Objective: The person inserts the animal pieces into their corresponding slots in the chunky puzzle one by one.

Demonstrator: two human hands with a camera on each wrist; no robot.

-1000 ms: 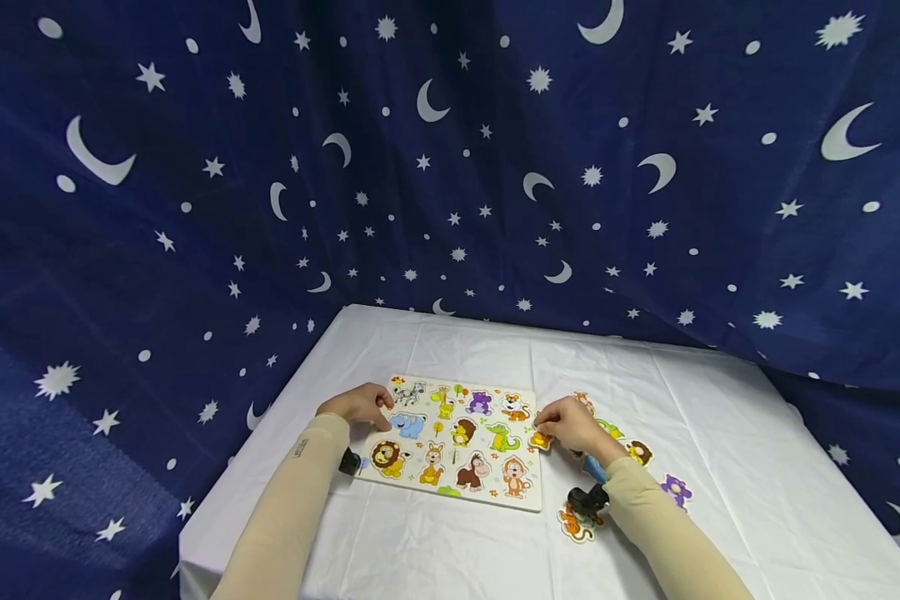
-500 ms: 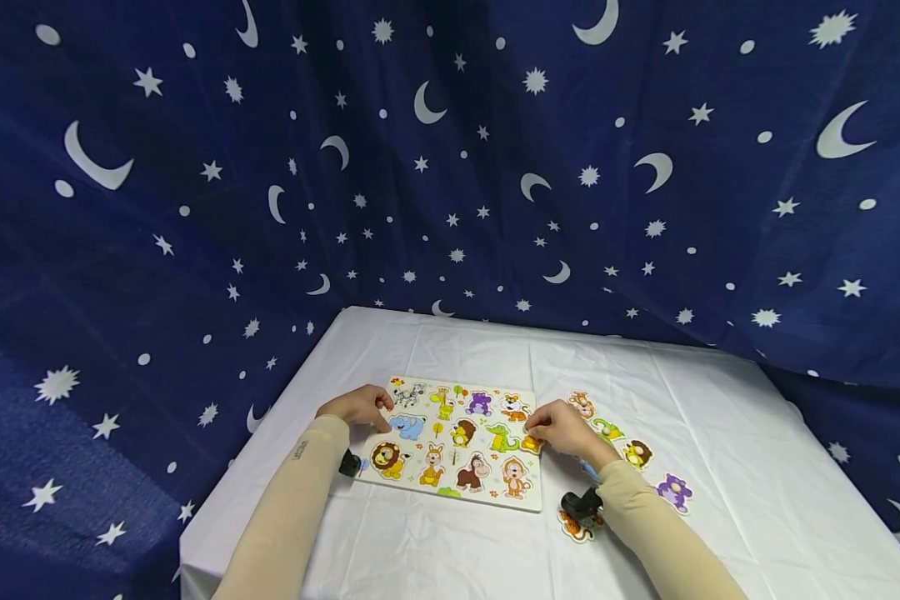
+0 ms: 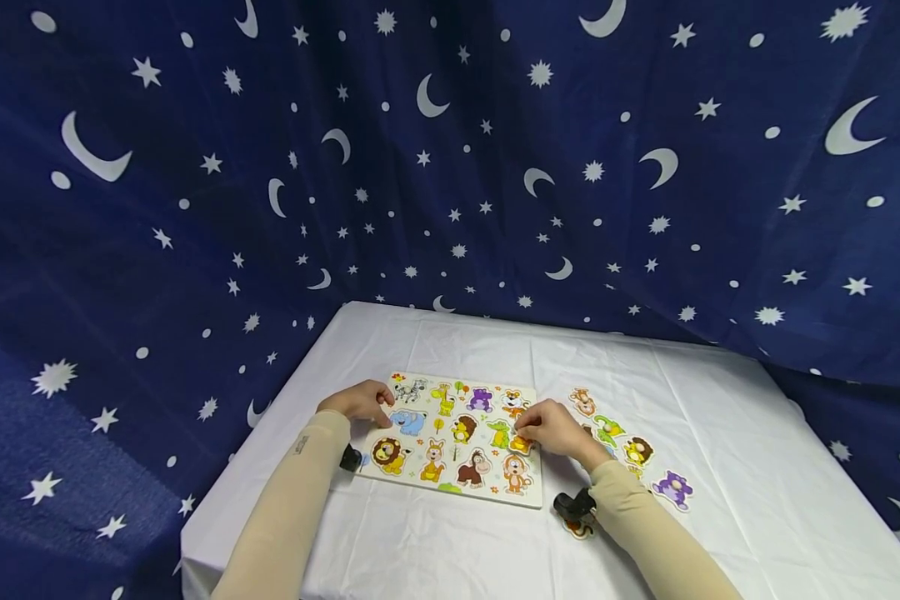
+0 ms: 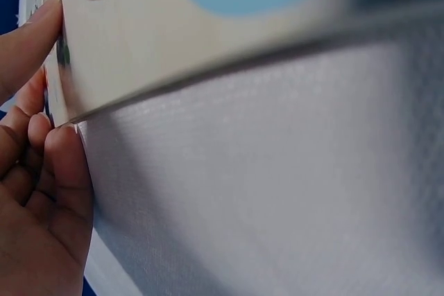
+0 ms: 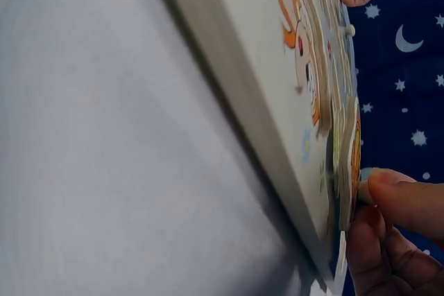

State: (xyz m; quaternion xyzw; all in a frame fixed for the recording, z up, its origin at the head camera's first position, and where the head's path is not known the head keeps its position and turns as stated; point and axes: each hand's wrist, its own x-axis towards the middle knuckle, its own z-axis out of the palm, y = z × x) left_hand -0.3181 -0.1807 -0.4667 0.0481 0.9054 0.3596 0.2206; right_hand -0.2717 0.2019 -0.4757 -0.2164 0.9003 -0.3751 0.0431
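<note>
A flat wooden animal puzzle board [image 3: 450,454] lies on the white table. My left hand [image 3: 356,402] holds the board's left edge; in the left wrist view the thumb [image 4: 41,36] is at the edge and the curled fingers [image 4: 66,161] are by the corner. Over the right side of the board, my right hand [image 3: 558,429] pinches an orange-and-yellow animal puzzle piece [image 3: 520,442] by its small peg. This piece [image 5: 351,164] is close above the board, near the crocodile picture [image 3: 499,434]. Whether it touches the board I cannot tell.
Loose puzzle pieces lie right of the board, among them a monkey [image 3: 582,402], a hedgehog [image 3: 637,451] and a purple hippo-like piece [image 3: 672,489]. Another piece [image 3: 578,527] is partly hidden under the black right wrist camera [image 3: 574,505]. A dark blue curtain [image 3: 487,167] hangs behind the table.
My right hand has moved left, carrying the orange-and-yellow puzzle piece from beside the board's right edge to over the board. The left hand has stayed at the left edge.
</note>
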